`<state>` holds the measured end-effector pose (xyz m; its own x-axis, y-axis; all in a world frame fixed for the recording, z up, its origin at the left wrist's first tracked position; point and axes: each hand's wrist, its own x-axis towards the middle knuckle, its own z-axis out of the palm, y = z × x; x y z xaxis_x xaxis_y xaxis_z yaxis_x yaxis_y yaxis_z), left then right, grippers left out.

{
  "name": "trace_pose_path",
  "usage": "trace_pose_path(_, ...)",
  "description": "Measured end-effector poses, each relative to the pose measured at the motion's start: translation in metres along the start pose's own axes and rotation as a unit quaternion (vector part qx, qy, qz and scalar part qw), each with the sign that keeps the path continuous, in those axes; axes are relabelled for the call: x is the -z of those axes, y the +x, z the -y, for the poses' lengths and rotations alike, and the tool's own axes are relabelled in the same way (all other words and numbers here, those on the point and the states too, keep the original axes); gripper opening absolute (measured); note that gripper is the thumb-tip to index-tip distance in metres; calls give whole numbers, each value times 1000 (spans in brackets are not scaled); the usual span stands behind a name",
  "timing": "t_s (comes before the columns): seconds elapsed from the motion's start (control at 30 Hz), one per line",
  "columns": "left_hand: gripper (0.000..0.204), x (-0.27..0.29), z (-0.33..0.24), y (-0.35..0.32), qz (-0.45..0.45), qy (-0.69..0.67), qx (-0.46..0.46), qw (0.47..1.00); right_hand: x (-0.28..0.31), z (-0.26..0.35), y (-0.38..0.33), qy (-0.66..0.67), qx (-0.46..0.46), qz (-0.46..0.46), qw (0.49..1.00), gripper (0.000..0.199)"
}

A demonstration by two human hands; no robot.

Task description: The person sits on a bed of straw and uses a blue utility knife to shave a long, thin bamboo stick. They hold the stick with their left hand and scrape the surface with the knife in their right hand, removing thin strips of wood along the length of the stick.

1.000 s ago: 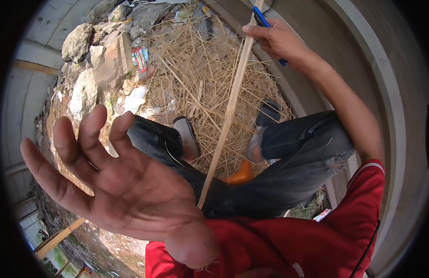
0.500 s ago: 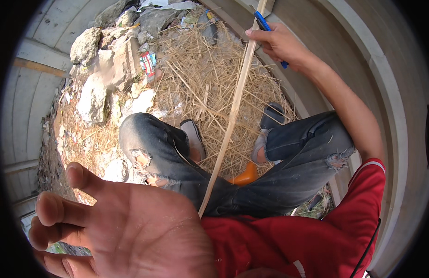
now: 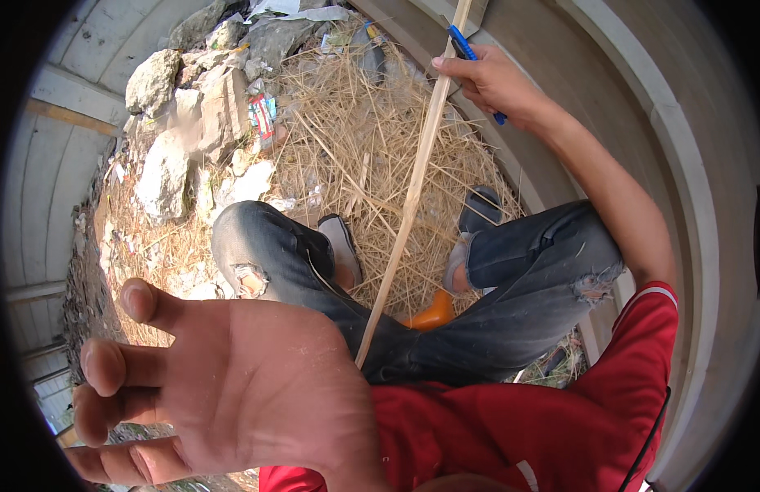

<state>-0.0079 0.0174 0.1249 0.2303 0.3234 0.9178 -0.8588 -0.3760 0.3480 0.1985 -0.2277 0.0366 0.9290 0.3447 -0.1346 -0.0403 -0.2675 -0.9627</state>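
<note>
My left hand (image 3: 273, 389) is raised close at the lower left, palm showing, fingers spread and slightly curled, with nothing in it. Farther off at the upper right, my right hand (image 3: 503, 82) is closed around a blue utility knife (image 3: 462, 43). Its thumb touches a long, narrow wooden strip (image 3: 421, 168). The strip slants from the top of the view down to my lap, where its near end passes beside my left wrist. Whether the knife's blade is out I cannot make out.
Loose straw-like shavings (image 3: 339, 123) cover the ground between my feet. An orange curved object (image 3: 433, 312) lies between my legs. Rocks (image 3: 162, 172) and a red and blue wrapper (image 3: 262, 116) are at the left. A pale ridged wall (image 3: 642, 90) curves along the right.
My left hand has shifted slightly right, its fingers still spread. My right hand and the knife have moved very slightly left and up. The strip has barely moved.
</note>
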Motion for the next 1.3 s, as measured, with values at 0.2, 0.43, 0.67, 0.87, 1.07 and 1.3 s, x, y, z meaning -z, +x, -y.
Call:
trace_pose_path(0.2,76,-19,75,-89,232,56,326,915,8,-3,4,-32,17,-17,999,42)
trace_pose_path(0.43,45,-18,72,-134,356,-239,628,649,13,0,7,-118,62,-89,987,51)
trace_pose_path(0.67,43,-10,94,-133,217,-285,664,656,-20,27,-34,-343,138,57,927,58)
trace_pose_path(0.87,42,-4,100,-130,204,-310,681,631,-73,12,-63,-380,168,136,899,56)
trace_pose_path(1.07,44,-1,88,-141,178,-271,695,642,-62,14,-32,-433,130,115,885,61)
trace_pose_path(1.3,46,8,72,-163,151,-259,699,650,-50,-3,-32,-427,175,148,875,63)
